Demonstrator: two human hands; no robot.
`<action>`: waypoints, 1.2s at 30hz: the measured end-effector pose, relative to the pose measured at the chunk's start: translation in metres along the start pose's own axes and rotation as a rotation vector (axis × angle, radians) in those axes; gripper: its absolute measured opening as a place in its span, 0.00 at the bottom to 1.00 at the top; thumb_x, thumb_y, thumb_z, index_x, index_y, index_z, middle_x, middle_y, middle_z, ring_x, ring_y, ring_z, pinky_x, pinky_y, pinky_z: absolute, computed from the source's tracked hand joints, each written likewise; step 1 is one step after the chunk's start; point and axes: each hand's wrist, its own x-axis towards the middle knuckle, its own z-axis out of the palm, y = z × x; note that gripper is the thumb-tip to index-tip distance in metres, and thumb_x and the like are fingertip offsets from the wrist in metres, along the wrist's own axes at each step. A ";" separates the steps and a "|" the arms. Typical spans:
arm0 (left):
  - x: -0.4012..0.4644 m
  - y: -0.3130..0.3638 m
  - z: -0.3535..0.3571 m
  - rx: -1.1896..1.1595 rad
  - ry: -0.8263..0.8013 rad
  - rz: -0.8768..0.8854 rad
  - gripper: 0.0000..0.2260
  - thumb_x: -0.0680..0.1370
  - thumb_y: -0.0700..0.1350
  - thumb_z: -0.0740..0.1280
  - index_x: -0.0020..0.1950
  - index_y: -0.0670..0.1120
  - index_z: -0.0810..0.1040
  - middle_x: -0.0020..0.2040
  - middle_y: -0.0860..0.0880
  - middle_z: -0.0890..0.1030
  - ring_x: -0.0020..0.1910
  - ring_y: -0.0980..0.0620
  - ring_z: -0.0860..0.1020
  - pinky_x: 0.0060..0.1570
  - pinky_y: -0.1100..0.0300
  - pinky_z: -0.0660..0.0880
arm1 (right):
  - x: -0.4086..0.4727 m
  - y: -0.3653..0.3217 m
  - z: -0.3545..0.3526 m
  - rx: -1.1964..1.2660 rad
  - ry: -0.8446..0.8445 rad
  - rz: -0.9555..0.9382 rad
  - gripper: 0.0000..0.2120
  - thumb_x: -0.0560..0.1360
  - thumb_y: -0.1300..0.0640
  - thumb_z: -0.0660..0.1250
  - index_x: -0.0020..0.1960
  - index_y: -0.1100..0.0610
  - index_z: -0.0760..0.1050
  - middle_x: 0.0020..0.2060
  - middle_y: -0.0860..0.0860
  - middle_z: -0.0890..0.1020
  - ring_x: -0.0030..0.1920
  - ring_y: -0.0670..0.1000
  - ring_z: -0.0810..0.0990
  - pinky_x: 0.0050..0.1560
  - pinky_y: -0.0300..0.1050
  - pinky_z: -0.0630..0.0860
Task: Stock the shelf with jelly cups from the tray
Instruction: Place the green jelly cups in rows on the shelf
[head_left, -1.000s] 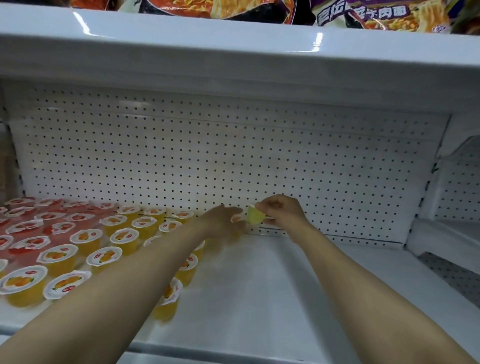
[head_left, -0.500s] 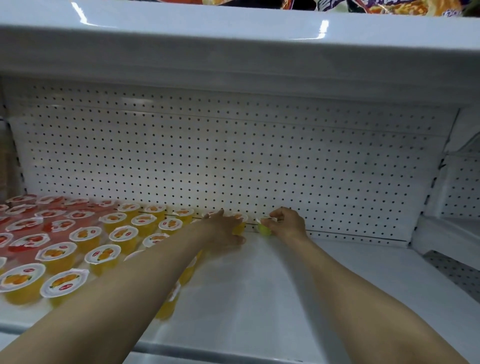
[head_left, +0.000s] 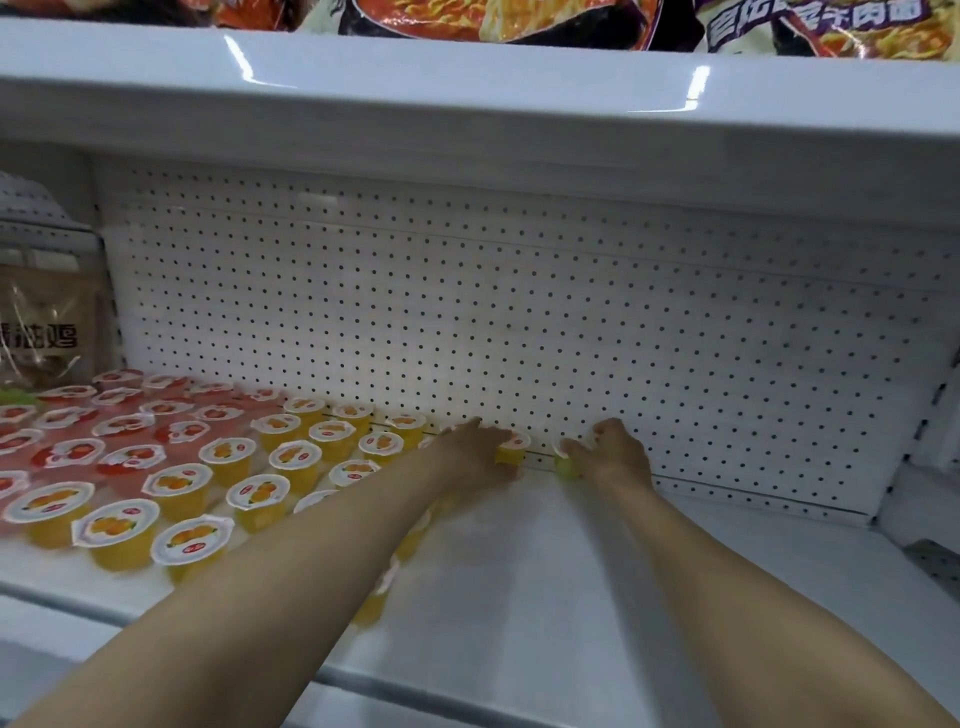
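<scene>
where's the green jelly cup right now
The green jelly cup sits at the shelf's back against the pegboard, held by the right hand.

The shelf (head_left: 545, 597) looks like smooth, shiny white metal. The back wall (head_left: 519, 322) is full of tiny holes. The jelly cups (head_left: 179, 488) are clear plastic. The noodle bags (head_left: 493, 21) look shiny.

both hands at the back of the shelf (head_left: 519, 597)
rows of jelly cups (head_left: 228, 462) stand left of the left hand (head_left: 475, 457); one cup (head_left: 511, 449) touches it, another cup (head_left: 566, 465) sits at the right hand (head_left: 618, 457), pegboard (head_left: 519, 322) just behind.
</scene>
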 end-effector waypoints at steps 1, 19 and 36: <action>-0.004 -0.001 -0.005 -0.045 0.048 0.000 0.32 0.80 0.60 0.61 0.80 0.52 0.54 0.80 0.50 0.55 0.80 0.49 0.47 0.76 0.46 0.52 | -0.001 -0.007 -0.003 -0.043 0.018 -0.024 0.28 0.76 0.43 0.70 0.68 0.59 0.69 0.62 0.56 0.78 0.61 0.58 0.77 0.52 0.46 0.72; -0.218 -0.218 -0.090 -0.116 0.733 -0.395 0.23 0.78 0.54 0.66 0.70 0.44 0.72 0.61 0.39 0.79 0.60 0.38 0.76 0.55 0.51 0.73 | -0.141 -0.296 0.098 -0.245 -0.136 -0.724 0.27 0.79 0.40 0.63 0.73 0.52 0.68 0.69 0.55 0.73 0.67 0.56 0.73 0.60 0.49 0.72; -0.519 -0.464 -0.073 -0.044 0.641 -0.791 0.22 0.79 0.56 0.65 0.68 0.45 0.73 0.58 0.41 0.80 0.56 0.40 0.78 0.51 0.49 0.77 | -0.378 -0.515 0.325 -0.059 -0.527 -0.925 0.26 0.77 0.40 0.65 0.70 0.52 0.71 0.66 0.53 0.76 0.65 0.57 0.75 0.60 0.52 0.75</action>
